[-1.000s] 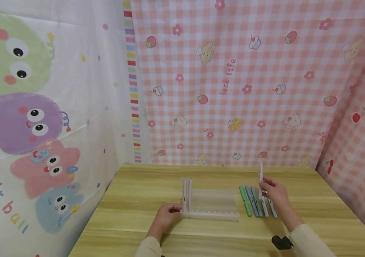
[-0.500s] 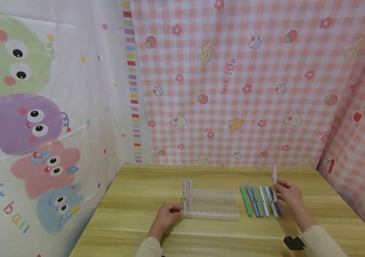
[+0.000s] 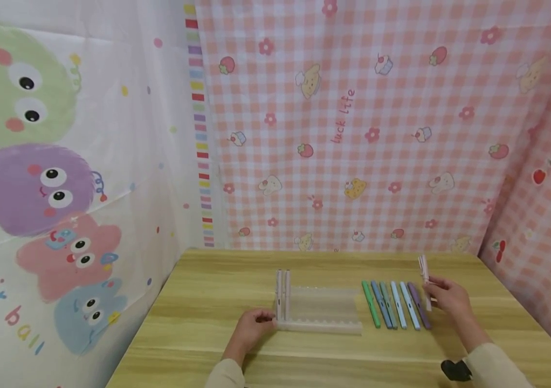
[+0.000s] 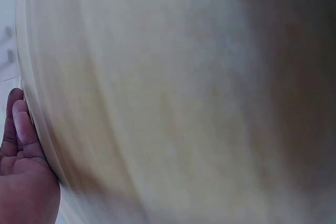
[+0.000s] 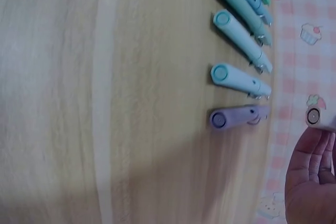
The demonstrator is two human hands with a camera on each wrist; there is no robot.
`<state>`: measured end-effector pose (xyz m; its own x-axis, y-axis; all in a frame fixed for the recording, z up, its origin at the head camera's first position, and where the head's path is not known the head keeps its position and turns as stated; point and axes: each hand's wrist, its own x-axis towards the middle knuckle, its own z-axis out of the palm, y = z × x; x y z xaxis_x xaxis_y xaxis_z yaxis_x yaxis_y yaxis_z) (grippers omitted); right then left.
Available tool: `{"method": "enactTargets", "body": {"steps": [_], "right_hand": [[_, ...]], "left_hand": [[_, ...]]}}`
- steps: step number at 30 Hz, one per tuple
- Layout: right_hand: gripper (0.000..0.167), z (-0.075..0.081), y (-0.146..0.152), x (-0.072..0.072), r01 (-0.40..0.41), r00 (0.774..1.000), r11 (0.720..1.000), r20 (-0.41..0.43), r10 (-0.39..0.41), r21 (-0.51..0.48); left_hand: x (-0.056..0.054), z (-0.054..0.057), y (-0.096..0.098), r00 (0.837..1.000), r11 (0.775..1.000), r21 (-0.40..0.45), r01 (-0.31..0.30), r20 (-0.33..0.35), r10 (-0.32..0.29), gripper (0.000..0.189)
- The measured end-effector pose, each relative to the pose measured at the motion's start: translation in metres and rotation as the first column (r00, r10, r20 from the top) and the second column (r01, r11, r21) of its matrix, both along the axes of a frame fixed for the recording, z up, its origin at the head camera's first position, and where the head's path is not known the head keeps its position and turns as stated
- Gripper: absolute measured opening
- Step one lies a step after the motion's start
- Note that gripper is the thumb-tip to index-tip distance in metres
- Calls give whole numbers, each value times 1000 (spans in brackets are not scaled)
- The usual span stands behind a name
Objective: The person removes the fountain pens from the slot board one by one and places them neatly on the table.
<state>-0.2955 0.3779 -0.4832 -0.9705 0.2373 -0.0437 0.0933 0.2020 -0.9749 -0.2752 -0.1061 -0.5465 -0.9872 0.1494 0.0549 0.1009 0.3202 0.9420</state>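
In the head view my right hand (image 3: 452, 298) pinches a pale pink pen (image 3: 423, 268), held nearly upright beside the right end of a row of pens. That row holds a green pen (image 3: 371, 304), blue and grey-green ones, light blue ones and a purple pen (image 3: 419, 306). The right wrist view shows the held pen's round end (image 5: 313, 116) above the fingers. My left hand (image 3: 252, 327) pinches the left end of a clear plastic pen rack (image 3: 321, 326) with a notched front bar. Two pale pink pens (image 3: 279, 293) stand side by side at the rack's left end.
A wood-grain table (image 3: 198, 285) carries everything. A pink checked cloth (image 3: 353, 161) hangs behind it, and a white cloth with cartoon figures (image 3: 149, 161) lines the left. A black object (image 3: 456, 370) shows at the right sleeve.
My right hand has moved right with the pale pink pen, from over the row to beyond the purple pen, uncovering the row's right end. The left hand and rack stay put.
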Motion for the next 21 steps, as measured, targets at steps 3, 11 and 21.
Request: {"method": "enactTargets", "body": {"steps": [3,11,21], "right_hand": [[57,-3,5,1,-27,1000,1000,8,27,-8],[55,-15,22,6,-78,996,996,47,80,-34],[56,-27,39,9,-61,992,997,117,57,36]], "left_hand": [[1,0,0,1000,1000,4,-3,-8,3,17],[1,0,1,1000,1000,5,1,-30,-1,18],[0,-1,1,1000,1000,5,-5,-16,5,18]]}}
